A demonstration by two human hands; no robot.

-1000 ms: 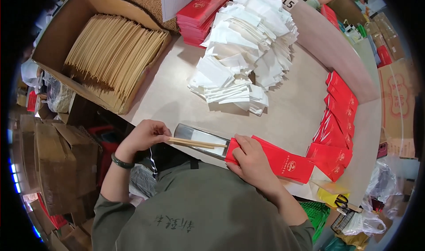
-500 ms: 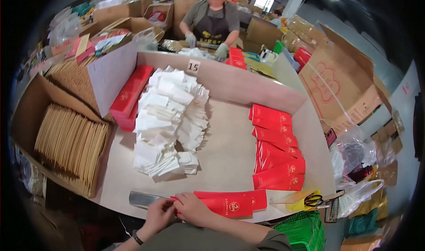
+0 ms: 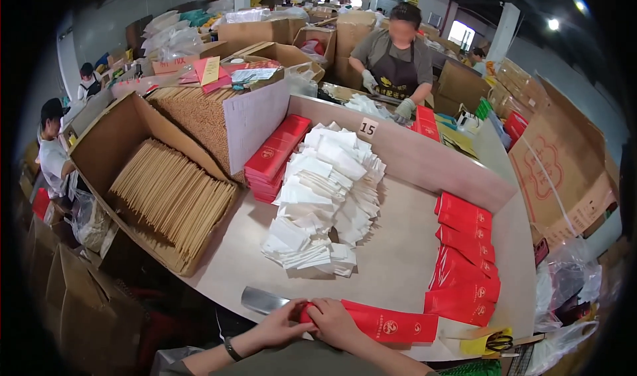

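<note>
A long red paper sleeve lies flat along the near edge of the table, with white and gold print at its right part. My left hand has its fingers curled round the sleeve's left end, which stands up a little between my hands. My right hand pinches that same end from the other side, its palm low over the sleeve. Partly under my left hand is a grey metal strip. At the right, several red sleeves overlap in a row. A big heap of small white paper packets fills the middle.
Red sleeves are stacked at the far left, beside a carton of brown sticks. A raised board borders the table's far side; a gloved co-worker stands beyond. Scissors sit in a yellow holder at the near right.
The view has swung left and up, so the table sits further right in the picture. My hands remain at the sleeve's left end, where a red edge now rises between my fingers.
</note>
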